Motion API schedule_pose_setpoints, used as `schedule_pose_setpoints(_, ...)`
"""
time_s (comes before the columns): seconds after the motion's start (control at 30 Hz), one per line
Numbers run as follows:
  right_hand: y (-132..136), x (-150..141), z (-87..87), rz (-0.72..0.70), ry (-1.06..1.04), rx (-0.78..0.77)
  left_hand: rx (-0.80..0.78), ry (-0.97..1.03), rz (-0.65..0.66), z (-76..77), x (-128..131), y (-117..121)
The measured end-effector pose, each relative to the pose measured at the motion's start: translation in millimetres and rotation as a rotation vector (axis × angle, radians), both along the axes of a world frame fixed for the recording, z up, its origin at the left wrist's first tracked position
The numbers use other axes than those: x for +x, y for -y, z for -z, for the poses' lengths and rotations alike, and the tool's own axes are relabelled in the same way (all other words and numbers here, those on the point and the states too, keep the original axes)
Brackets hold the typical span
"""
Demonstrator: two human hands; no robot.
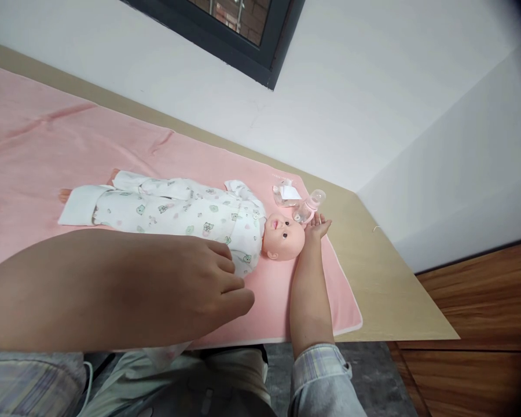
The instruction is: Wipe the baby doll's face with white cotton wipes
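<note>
A baby doll (pixel 285 236) in a white sleepsuit (pixel 191 208) with small printed animals lies on its back on a pink blanket (pixel 260 307), head to the right. My left hand (pixel 215 284) is in front of the doll's body, back of the hand up and fingers curled closed; whatever is inside them is hidden. Past the doll's head, my right hand (pixel 318 226) rests palm up with its fingers apart. Right by those fingers is a clear baby bottle (pixel 306 209) with a pink collar and a clear cap.
A clear container with a white label (pixel 290 193) stands left of the bottle. The blanket covers most of a wood-toned table (pixel 373 278), which meets a white wall (pixel 330 104) with a dark-framed window (pixel 260 61). Brown wooden panelling (pixel 481 301) is at the right.
</note>
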State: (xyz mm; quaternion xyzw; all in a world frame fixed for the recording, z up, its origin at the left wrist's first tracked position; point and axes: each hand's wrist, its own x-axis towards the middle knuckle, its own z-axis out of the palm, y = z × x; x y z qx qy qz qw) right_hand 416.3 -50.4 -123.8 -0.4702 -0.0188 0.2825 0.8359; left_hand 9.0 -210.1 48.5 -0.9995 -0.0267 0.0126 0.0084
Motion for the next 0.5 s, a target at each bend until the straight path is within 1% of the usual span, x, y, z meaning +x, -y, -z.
schedule_pose_setpoints(0.1, -0.4, 0.6, 0.6, -0.005, 0.013, -0.011, -0.024, 0.04, -0.008, 0.5, 0.0, -0.4)
schedule_pose_setpoints(0.37, -1.5, 1.9, 3.2, -0.013, 0.039, -0.015, -0.161, 0.021, -0.081, -4.2, 2.4, 1.1)
schedule_pose_setpoints(0.43, -1.1, 1.4, 2.4, -0.011, 0.041, -0.019, -0.157, 0.034, -0.082, -5.5, 3.3, 1.3)
schedule_pose_setpoints(0.5, -0.6, 0.8, 1.5, -0.008, 0.035, -0.02, -0.101, 0.055, -0.05, -5.9, 3.5, 1.4)
